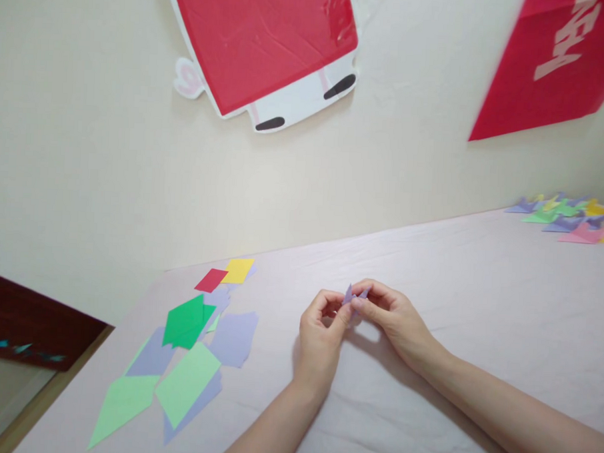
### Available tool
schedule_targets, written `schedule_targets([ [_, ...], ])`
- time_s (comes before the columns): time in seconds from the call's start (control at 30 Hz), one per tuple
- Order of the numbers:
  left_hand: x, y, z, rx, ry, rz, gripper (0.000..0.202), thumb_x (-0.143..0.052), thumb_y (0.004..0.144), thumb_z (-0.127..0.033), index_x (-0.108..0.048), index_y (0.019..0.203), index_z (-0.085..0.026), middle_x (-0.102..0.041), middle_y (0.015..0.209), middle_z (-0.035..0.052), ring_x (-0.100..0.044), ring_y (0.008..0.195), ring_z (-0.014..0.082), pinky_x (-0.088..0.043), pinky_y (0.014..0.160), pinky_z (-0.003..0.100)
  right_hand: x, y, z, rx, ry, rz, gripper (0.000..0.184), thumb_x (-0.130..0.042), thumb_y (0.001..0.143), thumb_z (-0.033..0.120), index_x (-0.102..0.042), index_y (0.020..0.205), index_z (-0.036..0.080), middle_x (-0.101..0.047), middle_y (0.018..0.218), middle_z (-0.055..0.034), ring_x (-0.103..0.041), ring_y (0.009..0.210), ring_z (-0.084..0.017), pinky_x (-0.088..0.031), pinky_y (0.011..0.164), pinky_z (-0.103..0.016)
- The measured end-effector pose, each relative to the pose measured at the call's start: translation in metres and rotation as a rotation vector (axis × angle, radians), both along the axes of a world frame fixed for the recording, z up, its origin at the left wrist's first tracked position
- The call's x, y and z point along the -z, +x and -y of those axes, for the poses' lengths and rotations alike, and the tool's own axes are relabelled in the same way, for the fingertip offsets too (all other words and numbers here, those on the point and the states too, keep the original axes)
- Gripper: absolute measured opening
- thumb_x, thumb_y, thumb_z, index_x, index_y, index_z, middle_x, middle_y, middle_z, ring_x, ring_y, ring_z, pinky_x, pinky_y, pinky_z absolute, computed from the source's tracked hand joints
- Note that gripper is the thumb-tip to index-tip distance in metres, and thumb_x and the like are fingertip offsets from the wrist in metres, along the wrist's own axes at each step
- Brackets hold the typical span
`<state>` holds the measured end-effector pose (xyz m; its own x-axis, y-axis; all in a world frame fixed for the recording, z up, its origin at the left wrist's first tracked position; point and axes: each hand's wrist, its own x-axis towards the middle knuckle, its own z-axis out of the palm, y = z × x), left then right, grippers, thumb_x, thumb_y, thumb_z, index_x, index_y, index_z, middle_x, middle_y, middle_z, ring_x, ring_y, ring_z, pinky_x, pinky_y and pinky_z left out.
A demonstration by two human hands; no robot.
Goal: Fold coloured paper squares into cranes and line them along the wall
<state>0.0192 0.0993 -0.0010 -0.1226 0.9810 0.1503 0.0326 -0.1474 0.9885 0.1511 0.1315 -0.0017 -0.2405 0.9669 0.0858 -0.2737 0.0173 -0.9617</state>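
Observation:
A small piece of folded purple paper with pointed tips is held between both hands, just above the pale cloth surface. My left hand pinches its left side between thumb and fingers. On the other side, my right hand grips it with thumb and forefinger. Fingers cover most of the paper, so its full shape is hidden. Left of the hands lie loose paper sheets: light green, purple, dark green, red and yellow.
Several folded paper figures in mixed colours stand at the far right, by the wall. A red cartoon decoration and a red sheet with pale lettering hang there. The cloth's edge drops off at the lower left.

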Motion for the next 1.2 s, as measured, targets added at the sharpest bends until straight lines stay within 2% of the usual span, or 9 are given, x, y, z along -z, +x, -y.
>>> schedule_targets([
  [0.07,-0.001,-0.001,0.001,-0.009,0.019,-0.065,0.008,-0.066,0.084,-0.026,-0.062,0.086,-0.019,-0.063,0.083,-0.0001,-0.057,0.077,0.0144,-0.044,0.071,0.025,-0.001,0.001,0.0,0.017,0.026,0.03,0.02,-0.076,0.073,0.038,-0.067,0.073,0.02,-0.062,0.074,0.0002,-0.056,0.072,-0.016,-0.046,0.069,-0.029],
  [0.17,-0.005,-0.003,0.001,-0.075,0.094,-0.152,0.008,-0.066,0.083,-0.021,-0.061,0.089,-0.02,-0.062,0.089,-0.0003,-0.056,0.081,0.0147,-0.042,0.075,0.025,0.0,0.004,-0.001,0.057,0.105,0.105,0.019,-0.073,0.076,0.038,-0.067,0.072,0.02,-0.062,0.074,-0.0001,-0.056,0.07,-0.016,-0.045,0.067,-0.028],
  [0.37,-0.012,-0.004,0.001,-0.085,0.183,-0.229,0.004,-0.064,0.084,-0.02,-0.062,0.082,-0.02,-0.062,0.085,-0.0008,-0.056,0.083,0.0154,-0.04,0.077,0.026,0.004,0.007,-0.001,0.067,0.24,0.215,0.016,-0.068,0.083,0.034,-0.067,0.076,0.02,-0.061,0.077,0.0002,-0.055,0.073,-0.016,-0.042,0.067,-0.027],
  [0.57,-0.012,-0.003,0.003,-0.055,0.133,-0.219,0.004,-0.062,0.084,-0.021,-0.062,0.081,-0.02,-0.062,0.083,0.0,-0.056,0.081,0.0158,-0.041,0.076,0.026,0.001,0.007,-0.001,0.092,0.305,0.257,0.014,-0.067,0.084,0.034,-0.069,0.078,0.021,-0.06,0.077,-0.0009,-0.054,0.072,-0.017,-0.041,0.065,-0.029],
  [0.77,-0.012,-0.006,0.003,-0.037,0.051,-0.224,0.016,-0.063,0.085,-0.032,-0.062,0.076,-0.019,-0.061,0.077,0.0002,-0.054,0.075,0.0159,-0.04,0.07,0.025,-0.004,0.009,0.0,0.107,0.489,0.364,0.012,-0.064,0.086,0.026,-0.068,0.076,0.022,-0.061,0.076,-0.0025,-0.055,0.075,-0.019,-0.043,0.069,-0.031],
  [0.9,-0.013,-0.008,0.001,-0.044,0.046,-0.238,0.022,-0.061,0.087,-0.033,-0.063,0.072,-0.018,-0.06,0.073,0.0003,-0.053,0.073,0.0154,-0.04,0.068,0.025,-0.005,0.01,0.0,0.127,0.589,0.42,0.011,-0.064,0.086,0.023,-0.068,0.076,0.023,-0.062,0.078,-0.003,-0.057,0.081,-0.021,-0.044,0.073,-0.033],
  [1.2,-0.009,-0.01,-0.001,-0.062,0.048,-0.205,0.019,-0.062,0.086,-0.031,-0.064,0.072,-0.018,-0.061,0.072,-0.0004,-0.053,0.07,0.0144,-0.04,0.067,0.024,-0.006,0.009,0.0,0.136,0.606,0.446,0.011,-0.063,0.088,0.025,-0.07,0.079,0.024,-0.065,0.078,-0.0032,-0.058,0.081,-0.021,-0.044,0.075,-0.034],
])
